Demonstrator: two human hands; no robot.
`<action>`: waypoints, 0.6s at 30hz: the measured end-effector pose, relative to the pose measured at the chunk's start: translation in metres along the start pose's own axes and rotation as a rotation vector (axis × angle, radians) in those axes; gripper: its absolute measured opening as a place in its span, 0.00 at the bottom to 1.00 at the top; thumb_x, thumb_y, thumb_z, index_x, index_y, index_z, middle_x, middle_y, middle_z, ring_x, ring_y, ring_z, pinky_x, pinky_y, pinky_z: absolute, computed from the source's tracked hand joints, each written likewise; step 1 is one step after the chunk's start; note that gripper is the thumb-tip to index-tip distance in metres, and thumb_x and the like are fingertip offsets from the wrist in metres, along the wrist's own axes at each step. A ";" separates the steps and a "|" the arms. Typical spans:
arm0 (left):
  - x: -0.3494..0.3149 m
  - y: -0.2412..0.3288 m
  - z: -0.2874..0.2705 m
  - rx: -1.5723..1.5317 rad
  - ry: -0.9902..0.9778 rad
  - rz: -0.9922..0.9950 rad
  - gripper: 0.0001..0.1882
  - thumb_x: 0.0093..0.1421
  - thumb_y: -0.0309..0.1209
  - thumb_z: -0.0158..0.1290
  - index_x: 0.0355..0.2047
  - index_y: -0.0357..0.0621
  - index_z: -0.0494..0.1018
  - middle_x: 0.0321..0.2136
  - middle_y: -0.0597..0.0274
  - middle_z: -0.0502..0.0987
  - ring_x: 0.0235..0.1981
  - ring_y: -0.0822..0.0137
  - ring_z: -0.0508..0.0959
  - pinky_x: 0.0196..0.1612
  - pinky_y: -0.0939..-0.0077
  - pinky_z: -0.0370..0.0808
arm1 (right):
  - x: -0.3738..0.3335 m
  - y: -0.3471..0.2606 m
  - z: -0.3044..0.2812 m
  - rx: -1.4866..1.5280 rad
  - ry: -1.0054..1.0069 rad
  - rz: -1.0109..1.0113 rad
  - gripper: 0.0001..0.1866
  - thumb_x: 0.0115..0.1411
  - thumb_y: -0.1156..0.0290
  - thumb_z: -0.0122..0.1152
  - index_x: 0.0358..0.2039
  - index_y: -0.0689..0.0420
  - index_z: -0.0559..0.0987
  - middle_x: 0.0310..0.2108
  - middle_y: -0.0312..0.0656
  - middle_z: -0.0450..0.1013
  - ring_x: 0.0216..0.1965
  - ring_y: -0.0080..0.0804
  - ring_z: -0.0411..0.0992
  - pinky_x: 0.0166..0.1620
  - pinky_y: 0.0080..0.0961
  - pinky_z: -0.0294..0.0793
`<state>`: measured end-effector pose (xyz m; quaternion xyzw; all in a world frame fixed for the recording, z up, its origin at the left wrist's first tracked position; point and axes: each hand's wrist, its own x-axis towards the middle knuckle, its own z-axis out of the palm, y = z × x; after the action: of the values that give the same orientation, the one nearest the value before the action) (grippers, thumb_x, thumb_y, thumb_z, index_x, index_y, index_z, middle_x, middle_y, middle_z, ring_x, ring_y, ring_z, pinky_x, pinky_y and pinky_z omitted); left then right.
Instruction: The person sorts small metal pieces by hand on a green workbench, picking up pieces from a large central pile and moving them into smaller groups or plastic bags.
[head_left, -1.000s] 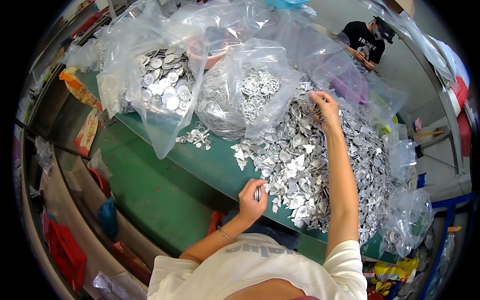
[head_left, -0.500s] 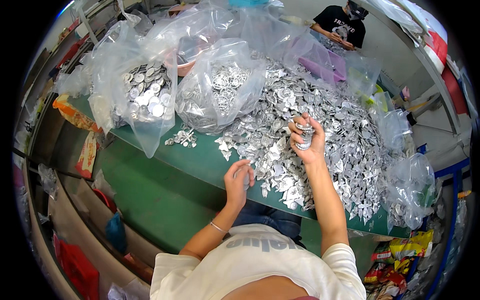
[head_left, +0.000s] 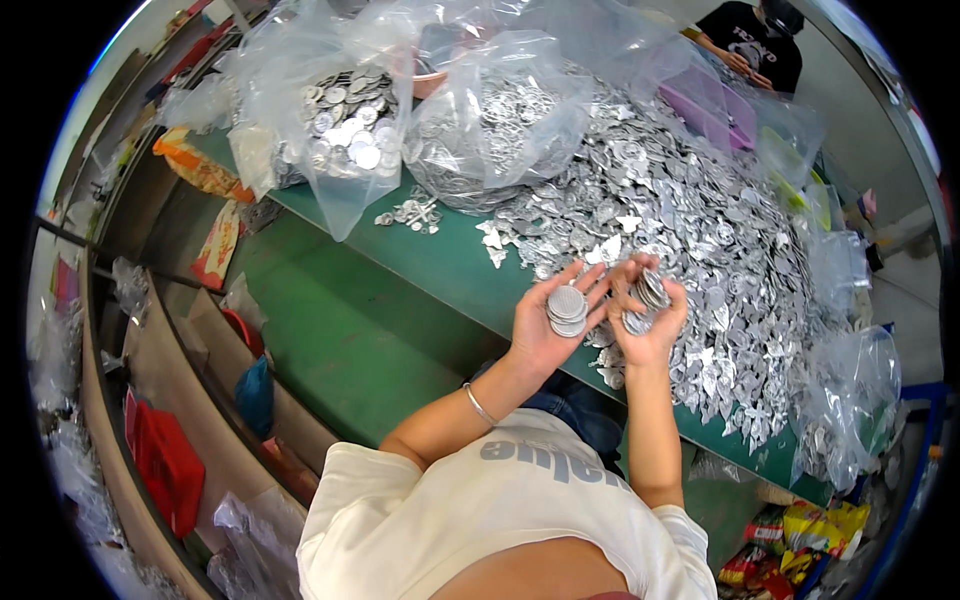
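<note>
My left hand (head_left: 535,335) is turned palm up with its fingers extended, and several round silvery metal discs (head_left: 567,303) lie overlapping on it. Close beside it, fingertips nearly meeting, my right hand (head_left: 650,343) curls around a small stack of round metal discs (head_left: 653,289). Both hands are raised over the near edge of the green table (head_left: 455,275). Behind them spreads a large heap of flat silvery metal pieces (head_left: 700,240) in mixed shapes. My right fingers partly cover the discs they hold.
Clear plastic bags of round discs (head_left: 355,125) and of openwork metal pieces (head_left: 500,125) stand at the back left. Some loose pieces (head_left: 415,213) lie before them. A purple basket (head_left: 710,105) sits behind the heap. Another person (head_left: 750,45) works at the far right.
My left hand has risen to the right and turned palm up, showing discs. My right hand has come closer to it, still holding its stack. The whole view has shifted.
</note>
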<state>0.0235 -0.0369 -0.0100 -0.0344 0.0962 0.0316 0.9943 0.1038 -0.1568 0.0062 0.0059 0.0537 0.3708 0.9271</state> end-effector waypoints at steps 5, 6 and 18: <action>-0.001 0.001 -0.024 -0.051 0.026 -0.090 0.10 0.62 0.32 0.45 0.42 0.44 0.66 0.23 0.66 0.65 0.24 0.73 0.65 0.22 0.83 0.64 | -0.012 -0.002 -0.005 0.002 0.016 0.110 0.14 0.53 0.71 0.53 0.41 0.55 0.73 0.38 0.39 0.68 0.38 0.33 0.68 0.20 0.19 0.66; -0.002 0.000 -0.019 -0.020 0.085 -0.088 0.09 0.62 0.33 0.45 0.41 0.45 0.66 0.21 0.68 0.62 0.23 0.75 0.63 0.19 0.84 0.60 | -0.012 0.000 -0.006 0.013 -0.003 0.139 0.14 0.53 0.71 0.53 0.41 0.55 0.73 0.36 0.38 0.68 0.35 0.32 0.67 0.19 0.18 0.65; -0.027 0.027 -0.024 0.419 0.197 0.180 0.09 0.63 0.33 0.43 0.37 0.40 0.66 0.18 0.68 0.61 0.19 0.77 0.61 0.15 0.86 0.56 | 0.000 0.022 0.011 -0.373 0.262 0.228 0.06 0.54 0.70 0.51 0.33 0.55 0.68 0.28 0.39 0.63 0.24 0.30 0.62 0.13 0.17 0.58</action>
<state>-0.0097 -0.0130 -0.0302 0.1782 0.1998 0.0961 0.9587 0.0902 -0.1408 0.0179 -0.2075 0.1028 0.4739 0.8496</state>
